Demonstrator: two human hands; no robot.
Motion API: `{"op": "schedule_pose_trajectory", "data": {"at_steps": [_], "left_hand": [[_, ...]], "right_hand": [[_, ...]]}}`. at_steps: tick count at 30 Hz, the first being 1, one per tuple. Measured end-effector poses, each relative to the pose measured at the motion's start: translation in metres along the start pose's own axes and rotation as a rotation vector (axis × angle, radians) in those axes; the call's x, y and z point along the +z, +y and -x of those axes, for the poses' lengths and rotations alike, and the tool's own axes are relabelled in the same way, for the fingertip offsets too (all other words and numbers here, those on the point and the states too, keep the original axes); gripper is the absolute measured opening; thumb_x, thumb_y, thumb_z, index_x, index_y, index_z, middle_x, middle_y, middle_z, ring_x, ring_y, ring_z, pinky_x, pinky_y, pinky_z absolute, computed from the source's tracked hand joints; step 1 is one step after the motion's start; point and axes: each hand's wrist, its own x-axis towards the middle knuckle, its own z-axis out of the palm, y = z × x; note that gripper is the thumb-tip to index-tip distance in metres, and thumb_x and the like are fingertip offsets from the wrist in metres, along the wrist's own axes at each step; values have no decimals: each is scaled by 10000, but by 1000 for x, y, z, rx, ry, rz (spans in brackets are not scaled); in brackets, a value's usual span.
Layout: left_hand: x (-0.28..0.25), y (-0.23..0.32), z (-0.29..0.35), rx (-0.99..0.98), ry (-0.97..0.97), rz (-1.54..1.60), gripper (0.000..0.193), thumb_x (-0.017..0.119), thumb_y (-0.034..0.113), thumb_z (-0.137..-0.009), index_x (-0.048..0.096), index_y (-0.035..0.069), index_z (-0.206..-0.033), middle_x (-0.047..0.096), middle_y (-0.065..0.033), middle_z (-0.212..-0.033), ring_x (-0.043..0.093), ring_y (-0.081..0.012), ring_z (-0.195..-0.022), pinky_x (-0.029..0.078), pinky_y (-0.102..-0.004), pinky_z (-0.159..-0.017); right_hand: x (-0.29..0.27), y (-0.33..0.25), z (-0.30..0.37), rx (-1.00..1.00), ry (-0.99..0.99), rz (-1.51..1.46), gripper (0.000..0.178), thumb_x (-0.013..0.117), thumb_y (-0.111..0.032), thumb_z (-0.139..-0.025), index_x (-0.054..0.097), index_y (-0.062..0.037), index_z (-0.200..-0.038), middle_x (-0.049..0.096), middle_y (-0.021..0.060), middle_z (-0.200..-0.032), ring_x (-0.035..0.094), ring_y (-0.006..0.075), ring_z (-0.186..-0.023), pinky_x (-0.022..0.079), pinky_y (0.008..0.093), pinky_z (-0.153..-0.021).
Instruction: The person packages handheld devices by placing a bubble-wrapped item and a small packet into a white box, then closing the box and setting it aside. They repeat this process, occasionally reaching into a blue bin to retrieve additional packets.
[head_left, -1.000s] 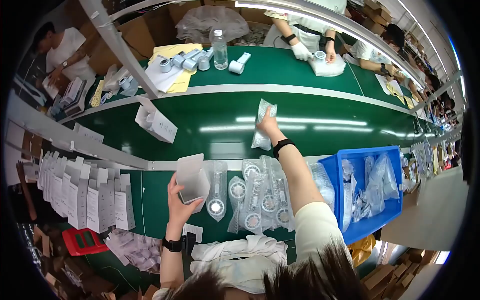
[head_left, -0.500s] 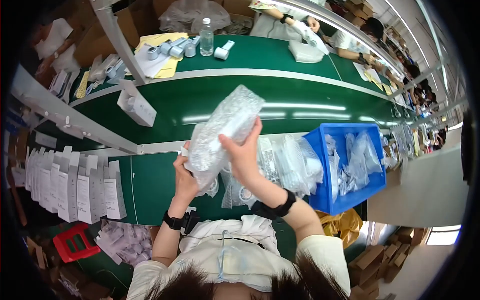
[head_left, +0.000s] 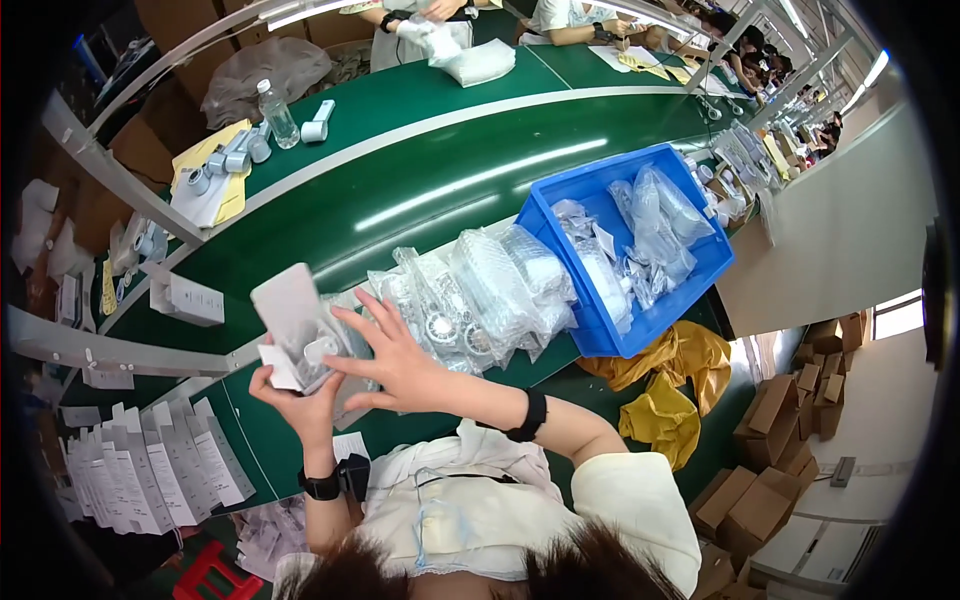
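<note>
My left hand (head_left: 298, 408) grips an opened white carton (head_left: 284, 296) at its lower end, with the flaps standing out. A pale rounded item (head_left: 320, 347) shows in the mouth of the carton; what it is I cannot make out. My right hand (head_left: 400, 360) is beside that mouth with its fingers spread, holding nothing; whether its fingertips touch the carton I cannot tell. Just beyond the right hand, several bubble-wrapped packages (head_left: 490, 285) lie in a row on the green bench.
A blue bin (head_left: 545, 225) holding clear-wrapped pieces stands right of the packages. Several opened white cartons (head_left: 165, 470) stand at the left, and one white box (head_left: 188, 297) lies across the conveyor's left end. Behind are a bottle (head_left: 277, 115) and a co-worker's hand (head_left: 440, 10).
The bubble-wrapped package has left my hands, and my left hand now grips an opened carton. My right hand has opened. The view has swung, bringing the bin nearer the middle.
</note>
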Motion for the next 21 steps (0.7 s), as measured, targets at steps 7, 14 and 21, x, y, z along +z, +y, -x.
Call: {"op": "schedule_pose_trajectory", "data": {"at_steps": [7,14,21], "left_hand": [[-60,-55,-6,130,274,-372,828,805,43,-523,257,84,-1142,314,-162,-1225,385,-292,-1122,276,-383,-996],[-82,-118,2,28,353,-495,851,824,102,-536,261,75,-1173,298,-159,-1244,368,-302,-1138,275,-378,-998],[-99,-123,27,-2,377,-497,862,819,102,-535,253,69,-1184,284,-155,-1250,336,-290,-1162,260,-371,-1005]], "right_hand": [[-207,191,77,800,-99,752,180,540,-44,-731,631,-11,-882,614,177,-856,596,345,-813,481,407,-710],[-282,347,212,1022,-735,938,220,538,11,-681,625,-24,-879,598,200,-958,570,352,-913,477,411,-760],[-282,386,241,939,-884,1073,179,517,-76,-744,654,-52,-856,564,139,-1052,575,303,-947,482,410,-766]]}}
